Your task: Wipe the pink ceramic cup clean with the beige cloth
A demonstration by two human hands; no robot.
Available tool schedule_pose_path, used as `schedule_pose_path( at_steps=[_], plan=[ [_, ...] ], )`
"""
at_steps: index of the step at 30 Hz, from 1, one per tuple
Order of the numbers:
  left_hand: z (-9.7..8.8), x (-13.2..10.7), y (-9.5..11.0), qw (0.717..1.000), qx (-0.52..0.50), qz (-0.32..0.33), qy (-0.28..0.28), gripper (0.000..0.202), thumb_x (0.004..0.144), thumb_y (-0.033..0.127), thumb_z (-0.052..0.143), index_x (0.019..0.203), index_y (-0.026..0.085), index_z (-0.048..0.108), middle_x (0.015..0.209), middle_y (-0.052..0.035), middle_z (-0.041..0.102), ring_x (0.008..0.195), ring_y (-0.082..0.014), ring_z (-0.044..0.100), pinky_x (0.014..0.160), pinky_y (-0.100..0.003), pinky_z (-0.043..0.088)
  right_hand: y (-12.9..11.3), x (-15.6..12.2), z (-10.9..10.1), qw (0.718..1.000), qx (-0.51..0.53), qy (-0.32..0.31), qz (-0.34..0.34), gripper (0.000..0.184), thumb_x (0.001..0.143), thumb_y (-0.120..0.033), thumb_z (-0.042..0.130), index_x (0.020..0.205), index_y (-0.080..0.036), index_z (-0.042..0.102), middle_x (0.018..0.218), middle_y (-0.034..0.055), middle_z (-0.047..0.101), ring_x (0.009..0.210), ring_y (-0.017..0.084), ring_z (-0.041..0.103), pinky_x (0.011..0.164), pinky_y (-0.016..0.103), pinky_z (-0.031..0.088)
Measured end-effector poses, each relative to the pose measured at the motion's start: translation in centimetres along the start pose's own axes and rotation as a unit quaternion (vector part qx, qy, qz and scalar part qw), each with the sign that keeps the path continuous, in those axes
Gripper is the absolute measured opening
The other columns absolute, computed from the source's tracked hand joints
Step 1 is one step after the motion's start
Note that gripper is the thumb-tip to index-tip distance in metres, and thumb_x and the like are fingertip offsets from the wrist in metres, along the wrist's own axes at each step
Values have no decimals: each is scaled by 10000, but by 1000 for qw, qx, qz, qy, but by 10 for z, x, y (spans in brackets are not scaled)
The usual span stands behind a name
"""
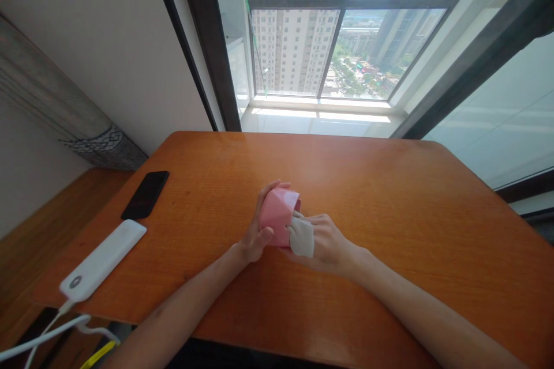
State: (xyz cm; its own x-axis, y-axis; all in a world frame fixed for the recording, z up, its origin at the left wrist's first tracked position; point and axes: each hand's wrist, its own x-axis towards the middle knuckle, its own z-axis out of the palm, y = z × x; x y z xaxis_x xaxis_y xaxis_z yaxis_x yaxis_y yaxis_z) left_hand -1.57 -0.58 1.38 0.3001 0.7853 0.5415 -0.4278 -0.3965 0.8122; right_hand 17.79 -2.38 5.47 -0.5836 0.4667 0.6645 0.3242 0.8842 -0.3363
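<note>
A pink faceted cup (278, 216) is tipped on its side above the middle of the orange wooden table (389, 213). My left hand (255, 236) wraps round its left side, fingers over the top and thumb on the near face. My right hand (326, 239) presses a small white cloth (302, 236) against the cup's right side near its mouth. Both hands are closed on what they hold.
A black phone (145, 194) lies flat at the table's left. Nearer me a white power bank (104, 259) lies by the left front edge, with a white cable (43, 334) hanging off. Large windows stand beyond the far edge.
</note>
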Motion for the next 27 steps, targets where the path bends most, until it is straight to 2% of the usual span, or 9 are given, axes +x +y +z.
schedule_pose_path(
  at_steps=[2,5,9,12,15,17,22,25,27],
  plan=[
    [-4,0,-4,997,64,47,-9,1037,895,799,662,1717,328,241,1787,-164,244,1545,-428,447,1242,-631,439,-5,5,-4,981,111,29,157,253,932,-363,798,787,-202,668,690,-17,642,580,122,523,542,258,416],
    [-12,0,-9,969,197,139,-62,1163,808,764,783,1736,343,221,1816,-157,175,1648,-484,241,1290,-714,308,-13,14,-9,855,319,46,406,376,822,-505,891,915,-182,722,746,-3,663,606,128,535,534,247,447],
    [-13,2,-9,946,265,176,-62,1041,821,599,834,1687,285,350,1700,-194,360,1561,-443,379,1244,-651,385,-18,18,-5,715,480,89,501,570,811,-615,883,1139,-171,742,898,48,723,715,157,614,588,246,502],
    [-10,1,-6,963,222,152,-27,923,859,620,787,1630,273,418,1583,-176,479,1468,-406,466,1217,-625,420,-18,11,3,799,409,71,436,508,854,-663,837,998,-186,742,813,26,687,668,148,577,572,253,482],
    [-7,-1,-1,993,98,67,-7,847,910,670,708,1601,263,436,1553,-164,505,1344,-363,579,1154,-569,503,-13,1,7,957,204,17,207,452,876,-609,851,794,-201,676,709,1,639,617,143,538,569,275,453],
    [-4,-2,2,1000,11,4,-10,820,913,665,706,1580,256,460,1546,-159,513,1231,-323,656,1066,-502,576,-6,-4,8,998,55,-17,39,342,971,-453,794,783,-203,656,711,8,659,629,152,568,598,289,465],
    [-2,-3,2,994,-66,-80,-22,817,941,653,690,1624,295,419,1593,-148,510,1235,-320,692,1043,-477,605,7,-10,8,996,-47,-46,-62,328,1042,-114,512,746,-212,612,693,13,653,637,147,595,610,278,461],
    [-7,-2,-2,999,-5,-48,-16,925,967,788,563,1716,332,269,1766,-158,318,1486,-397,533,1203,-582,497,1,-7,6,992,83,-5,98,261,995,-284,705,753,-208,643,681,-12,640,599,132,548,565,266,424],
    [-12,-1,-5,995,89,22,-31,1032,918,847,590,1740,346,215,1821,-143,214,1638,-439,313,1316,-661,321,-6,0,3,931,220,23,290,281,899,-429,848,839,-199,698,712,-14,656,608,135,549,562,260,447]
  ],
)
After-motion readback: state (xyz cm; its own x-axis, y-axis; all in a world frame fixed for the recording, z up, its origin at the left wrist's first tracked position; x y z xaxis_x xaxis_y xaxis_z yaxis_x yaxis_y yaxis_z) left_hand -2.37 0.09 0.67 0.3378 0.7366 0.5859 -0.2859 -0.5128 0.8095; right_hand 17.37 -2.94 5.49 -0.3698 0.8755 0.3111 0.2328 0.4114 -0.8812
